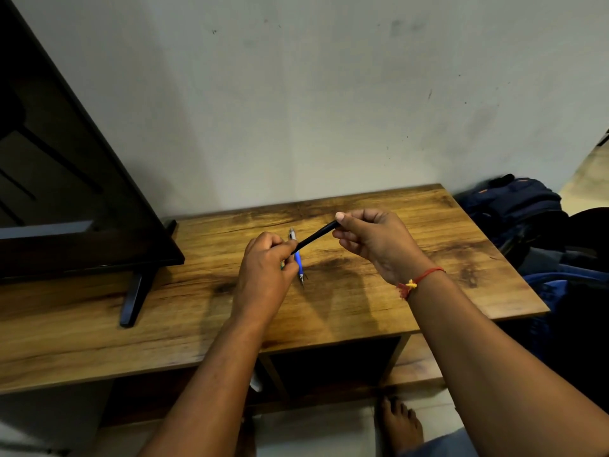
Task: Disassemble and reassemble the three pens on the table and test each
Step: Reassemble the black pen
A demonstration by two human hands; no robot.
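Observation:
A black pen (316, 236) is held above the wooden table (412, 291), slanting from lower left to upper right. My left hand (267, 268) pinches its lower end and my right hand (372, 240) pinches its upper end between thumb and fingers. Under the pen, a blue pen (299, 263) with a silver top and a pointed tip lies on the table, pointing toward me. A bit of green (282, 266) shows by my left fingers; what it is cannot be told.
A black TV (66, 192) on a slanted foot (135, 298) stands at the left of the table. Dark blue bags (514, 206) lie on the floor at the right. An open shelf (329, 367) sits below the tabletop, and a bare foot (400, 423) rests on the floor.

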